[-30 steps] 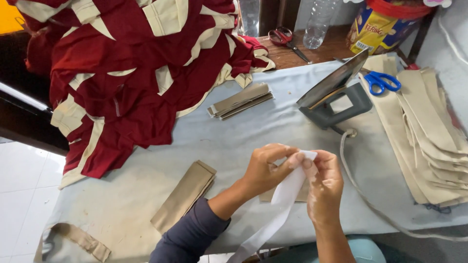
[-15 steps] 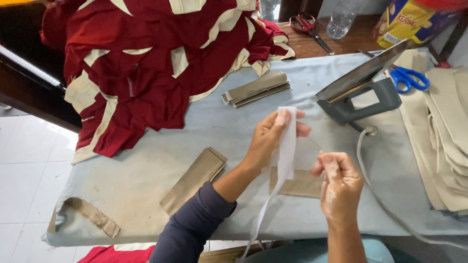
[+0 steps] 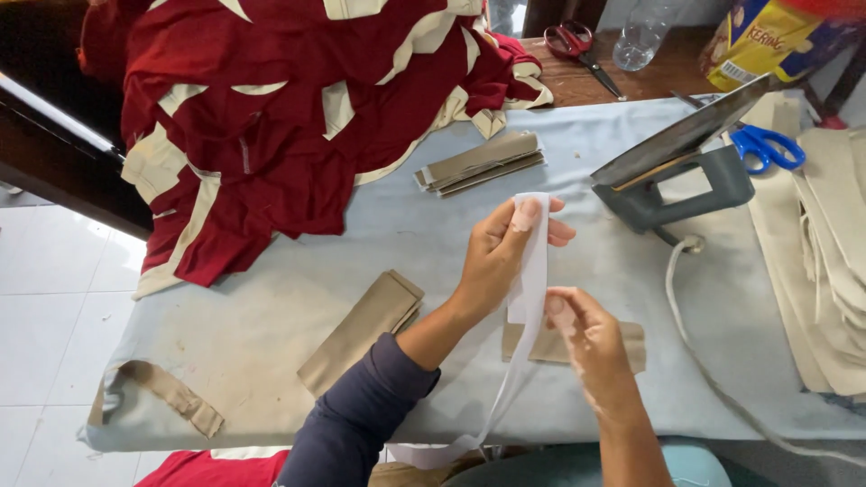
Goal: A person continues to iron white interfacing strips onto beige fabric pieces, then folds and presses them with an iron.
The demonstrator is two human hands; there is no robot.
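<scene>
At frame centre the left hand [image 3: 501,257] pinches the top of a white strip [image 3: 534,261], fingers clamped on it. The right hand [image 3: 582,329] grips it lower down, closed on the strip above a tan piece [image 3: 577,347] on the board [image 3: 271,325]. The strip's tail hangs off the near edge, so it may snag or twist. The iron [image 3: 677,171], upper right, sits near enough to burn a careless wrist.

A long white fabric strip [image 3: 530,271] hangs upright, its top end toward 12 o'clock and its slack tail trailing toward 7 o'clock past the surface [image 3: 271,316] edge.
</scene>
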